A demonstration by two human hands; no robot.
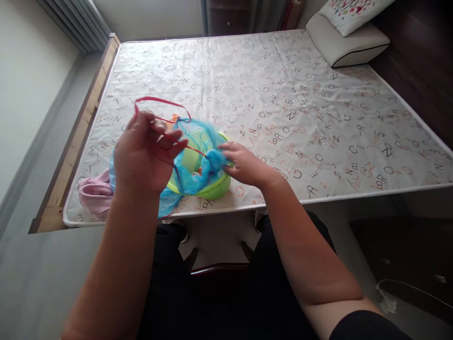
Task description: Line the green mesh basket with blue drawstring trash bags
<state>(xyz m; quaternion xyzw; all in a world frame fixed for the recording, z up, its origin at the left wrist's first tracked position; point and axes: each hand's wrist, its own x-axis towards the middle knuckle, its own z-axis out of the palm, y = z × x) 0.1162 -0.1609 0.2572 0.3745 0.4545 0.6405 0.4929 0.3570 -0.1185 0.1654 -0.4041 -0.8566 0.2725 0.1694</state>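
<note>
My left hand (145,151) is raised with its fingers curled round a red drawstring (163,100), which loops up above the hand. The string runs to a thin blue plastic bag (191,182), bunched and partly blurred over a light green plastic basin (217,189). At the basin's right rim, my right hand (244,163) has its fingers on a gathered clump of the bag; the fingertips are partly hidden. Inside the basin, a little orange shows through the bag, too unclear to name. A small orange thing (175,117) lies behind the bag.
The basin rests near the front edge of a letter-printed mattress (276,108). A folded pink cloth (95,191) lies left of it. Wooden bed frame (102,71) runs along the left side. A cushion (354,14) leans on a white bolster (347,45) at the far right.
</note>
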